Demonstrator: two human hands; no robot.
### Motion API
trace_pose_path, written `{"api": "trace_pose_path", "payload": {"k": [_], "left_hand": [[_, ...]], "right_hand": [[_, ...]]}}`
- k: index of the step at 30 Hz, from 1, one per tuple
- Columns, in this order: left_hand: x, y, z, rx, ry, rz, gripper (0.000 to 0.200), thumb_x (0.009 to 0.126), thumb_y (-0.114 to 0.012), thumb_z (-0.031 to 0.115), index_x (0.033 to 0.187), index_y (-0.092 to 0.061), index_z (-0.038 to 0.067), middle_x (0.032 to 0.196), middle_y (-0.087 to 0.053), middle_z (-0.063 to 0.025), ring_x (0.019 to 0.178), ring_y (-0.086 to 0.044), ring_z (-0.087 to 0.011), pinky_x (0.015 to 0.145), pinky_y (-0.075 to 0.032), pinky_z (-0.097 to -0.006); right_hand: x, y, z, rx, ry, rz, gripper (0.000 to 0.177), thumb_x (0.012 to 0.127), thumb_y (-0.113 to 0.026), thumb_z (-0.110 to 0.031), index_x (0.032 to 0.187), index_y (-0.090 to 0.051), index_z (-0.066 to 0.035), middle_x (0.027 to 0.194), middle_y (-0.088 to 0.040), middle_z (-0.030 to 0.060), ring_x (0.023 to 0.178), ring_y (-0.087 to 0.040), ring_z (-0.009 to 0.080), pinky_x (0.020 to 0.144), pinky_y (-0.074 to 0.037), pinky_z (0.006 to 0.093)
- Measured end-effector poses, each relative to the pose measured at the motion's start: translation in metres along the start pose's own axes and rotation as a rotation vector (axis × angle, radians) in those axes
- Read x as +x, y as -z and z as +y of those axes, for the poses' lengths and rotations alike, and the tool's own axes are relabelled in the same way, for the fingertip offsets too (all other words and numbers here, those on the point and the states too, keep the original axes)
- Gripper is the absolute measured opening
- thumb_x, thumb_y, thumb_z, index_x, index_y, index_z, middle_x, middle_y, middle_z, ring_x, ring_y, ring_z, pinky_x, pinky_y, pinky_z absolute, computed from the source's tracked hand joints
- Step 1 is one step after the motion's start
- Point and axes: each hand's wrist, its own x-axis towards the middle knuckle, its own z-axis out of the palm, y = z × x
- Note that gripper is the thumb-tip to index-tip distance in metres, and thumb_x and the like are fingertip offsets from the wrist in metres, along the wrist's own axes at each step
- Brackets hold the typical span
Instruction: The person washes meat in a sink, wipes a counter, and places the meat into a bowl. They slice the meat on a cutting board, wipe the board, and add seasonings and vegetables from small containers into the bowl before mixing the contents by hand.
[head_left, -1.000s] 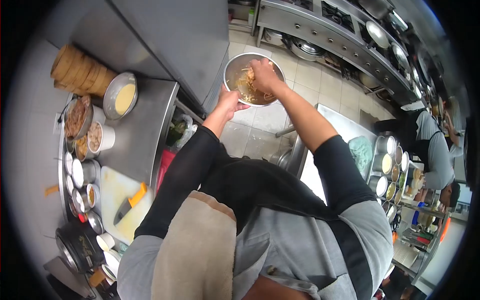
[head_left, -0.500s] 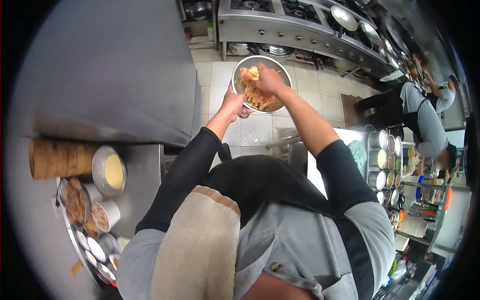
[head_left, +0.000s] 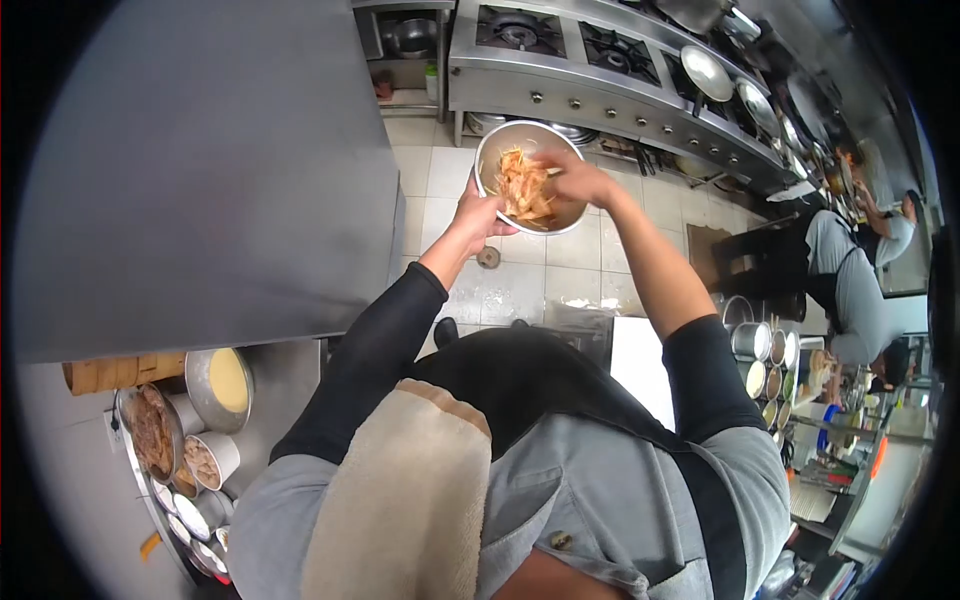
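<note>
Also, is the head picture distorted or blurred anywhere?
Head view: strong fisheye, so the stove front bows and black corners frame it; the right hand over the steel bowl looks slightly motion-blurred; light is even.

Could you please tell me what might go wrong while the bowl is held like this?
The left hand grips the metal bowl only at its rim, in the air over the tiled floor; it might tip or slip. The right hand is in the shredded food near the rim, so strands could fall out.

You're in a restaurant kitchen: steel gas range [head_left: 600, 60] along the top, ingredient tubs [head_left: 765, 360] at right.
</note>
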Motion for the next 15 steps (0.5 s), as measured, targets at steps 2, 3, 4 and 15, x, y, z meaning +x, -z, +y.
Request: {"api": "trace_pose_path", "payload": {"k": [2,3,4,15], "left_hand": [[-0.006,-0.004,0.004,-0.004,0.014,-0.014,0.080,0.081,-0.053,-0.005,0.150,-0.020,0.020,0.128,-0.052,-0.0186,0.086,-0.071,-0.0291,0.057,-0.065,-0.0350],[-0.009,-0.014,0.008,0.040,0.012,-0.046,0.084,0.081,-0.053,-0.004,0.153,-0.018,0.023,0.130,-0.052,-0.0170,0.090,-0.070,-0.0290,0.059,-0.065,-0.0365],[-0.009,-0.023,0.010,0.084,0.007,-0.082,0.088,0.081,-0.053,-0.004,0.155,-0.015,0.027,0.132,-0.052,-0.0154,0.094,-0.070,-0.0289,0.061,-0.065,-0.0380],[0.009,-0.017,-0.013,0.018,0.067,-0.024,0.087,0.081,-0.056,-0.002,0.155,-0.020,0.028,0.129,-0.053,-0.0143,0.088,-0.070,-0.0294,0.057,-0.064,-0.0370]], "right_hand": [[0.029,0.006,0.020,-0.103,-0.184,0.016,0.045,0.081,-0.071,-0.029,0.119,-0.068,-0.005,0.113,-0.068,0.0254,0.110,-0.066,0.0340,0.091,-0.053,0.0402],[0.044,-0.003,0.024,-0.098,-0.317,0.116,0.044,0.087,-0.066,-0.035,0.117,-0.067,-0.003,0.109,-0.069,0.0233,0.104,-0.068,0.0322,0.088,-0.053,0.0400],[0.055,-0.014,0.020,-0.093,-0.450,0.220,0.046,0.092,-0.061,-0.042,0.115,-0.066,-0.002,0.105,-0.070,0.0213,0.098,-0.070,0.0304,0.084,-0.054,0.0398],[0.027,-0.044,0.022,-0.193,-0.154,-0.135,0.079,0.075,-0.079,-0.031,0.146,-0.048,-0.019,0.162,-0.025,0.0170,0.143,-0.033,0.0428,0.116,-0.033,0.0486]]}}
